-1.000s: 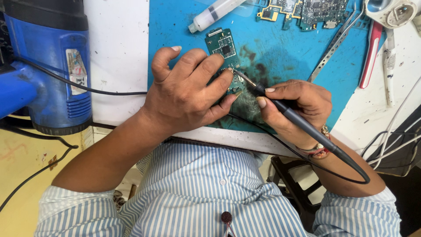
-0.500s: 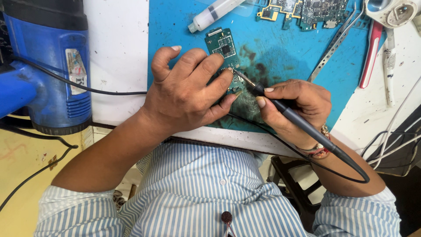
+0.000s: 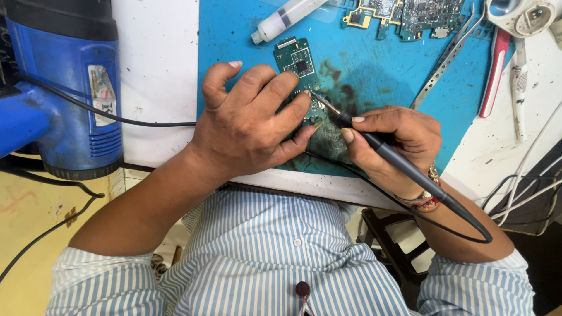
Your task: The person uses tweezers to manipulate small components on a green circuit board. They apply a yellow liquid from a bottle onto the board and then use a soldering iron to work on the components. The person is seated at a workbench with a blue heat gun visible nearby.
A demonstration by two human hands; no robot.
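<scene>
Fingers, left hand (image 3: 246, 126): curled and pressed down on the green circuit board (image 3: 300, 63), pinning its near end to the mat; thumb tip and forefinger tip sit at the work spot.
Fingers, right hand (image 3: 393, 140): closed in a pen grip around the black soldering iron (image 3: 404, 167); thumb lies on top of the barrel.
Iron tip: angled up and to the left, meeting the board just beside the left forefinger tip.
Iron cable: leaves the rear of the handle, loops past the right wrist and runs back under the hand.
Circuit board position: on the blue mat (image 3: 234, 41), near its front edge; far end uncovered, near end hidden by the left hand.
Mat surface: dark stains around the work spot.
Syringe (image 3: 287, 19): on the mat, beyond the board, well apart from both hands.
Further boards (image 3: 410, 13): at the far edge of the mat.
Metal tweezers (image 3: 448, 55): lying diagonally, right of the board.
Blue hot-air gun (image 3: 70, 82): on the white table (image 3: 158, 64), left of the mat.
</scene>
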